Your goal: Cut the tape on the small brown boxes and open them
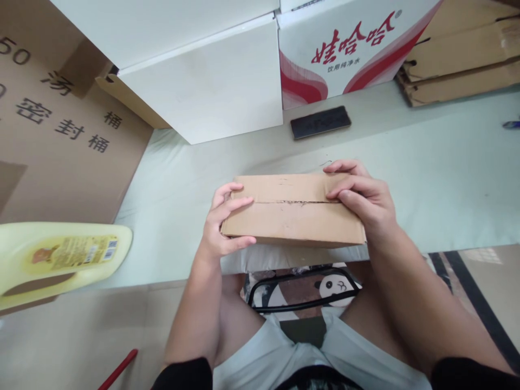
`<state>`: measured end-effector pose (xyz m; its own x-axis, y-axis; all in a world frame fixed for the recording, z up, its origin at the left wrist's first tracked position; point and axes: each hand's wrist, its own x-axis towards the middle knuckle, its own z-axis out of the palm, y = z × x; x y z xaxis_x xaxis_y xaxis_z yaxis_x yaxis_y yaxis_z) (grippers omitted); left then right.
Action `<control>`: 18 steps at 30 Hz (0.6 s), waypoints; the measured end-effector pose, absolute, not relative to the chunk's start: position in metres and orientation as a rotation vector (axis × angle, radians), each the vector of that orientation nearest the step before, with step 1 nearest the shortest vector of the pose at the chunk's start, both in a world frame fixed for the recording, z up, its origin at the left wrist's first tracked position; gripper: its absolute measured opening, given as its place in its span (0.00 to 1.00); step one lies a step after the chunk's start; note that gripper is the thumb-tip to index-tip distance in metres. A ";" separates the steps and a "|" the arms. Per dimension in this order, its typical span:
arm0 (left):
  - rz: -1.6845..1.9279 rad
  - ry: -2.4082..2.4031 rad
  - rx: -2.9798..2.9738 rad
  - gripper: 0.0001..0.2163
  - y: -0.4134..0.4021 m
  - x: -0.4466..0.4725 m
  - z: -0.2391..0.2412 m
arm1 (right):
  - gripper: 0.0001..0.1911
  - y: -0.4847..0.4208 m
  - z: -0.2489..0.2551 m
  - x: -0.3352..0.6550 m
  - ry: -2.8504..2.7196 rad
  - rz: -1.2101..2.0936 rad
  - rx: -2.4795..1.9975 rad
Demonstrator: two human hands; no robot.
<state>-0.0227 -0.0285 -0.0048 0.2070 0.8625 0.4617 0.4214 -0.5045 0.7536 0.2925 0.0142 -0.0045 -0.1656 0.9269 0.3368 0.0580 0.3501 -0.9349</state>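
A small brown cardboard box (290,219) sits at the near edge of the table, its two top flaps folded over and meeting along a lengthwise seam. My left hand (223,222) grips its left end, with fingers on top and the thumb along the near side. At the right end my right hand (361,192) holds the box, fingertips and thumb close together on the top near the seam. The box's underside and contents are hidden.
A black phone (320,122) lies beyond the box on the pale-green-covered table (439,162). Behind stand white cartons (211,81), one with red print, and flattened cardboard (463,59). At left are a large brown carton (69,124) and a yellow bottle (65,257).
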 end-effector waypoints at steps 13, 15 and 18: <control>1.491 1.400 0.792 0.25 -0.020 -0.034 -0.018 | 0.29 0.022 -0.030 0.292 -1.647 1.155 -0.643; 1.390 1.374 0.741 0.25 -0.017 -0.037 -0.022 | 0.31 0.021 -0.028 0.290 -1.751 1.028 -0.612; 1.262 1.353 0.708 0.26 -0.016 -0.037 -0.027 | 0.36 0.022 -0.028 0.287 -1.789 0.827 -0.659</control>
